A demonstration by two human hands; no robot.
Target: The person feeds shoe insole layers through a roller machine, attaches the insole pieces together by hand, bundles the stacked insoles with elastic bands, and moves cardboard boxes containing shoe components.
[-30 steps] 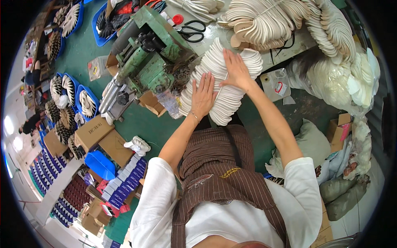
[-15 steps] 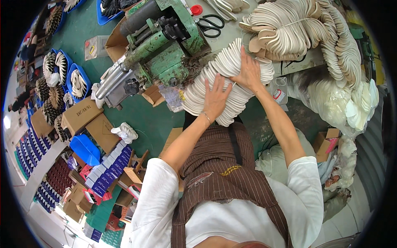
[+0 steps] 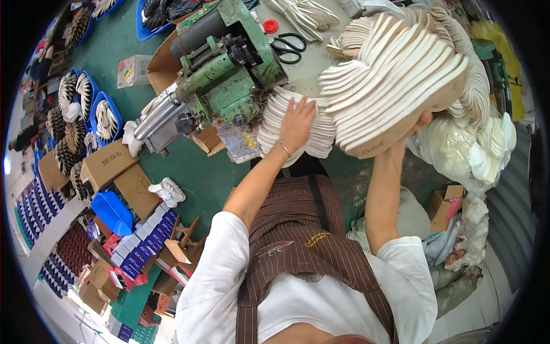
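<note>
My left hand [image 3: 296, 124] lies flat, fingers spread, on a fanned row of white shoe insoles [image 3: 279, 123] at the table's near edge. Raised in front of me is a big fanned bundle of cream insoles [image 3: 395, 74], tan undersides facing me. My right hand [image 3: 423, 121] is under its lower right edge and grips it; most of that hand is hidden behind the bundle. A green metal machine [image 3: 220, 80] stands just left of the left hand.
Black scissors [image 3: 289, 47] and a red cap [image 3: 270, 26] lie behind the machine. More white insoles [image 3: 478, 152] are heaped at the right. On the green floor at the left stand blue trays of insoles [image 3: 106, 117], cardboard boxes [image 3: 106, 165] and a blue scoop [image 3: 112, 212].
My right hand has left the low row and lifted a large bundle of insoles up in front of me. My left hand stays pressed on the row. The view has tilted nearer the table.
</note>
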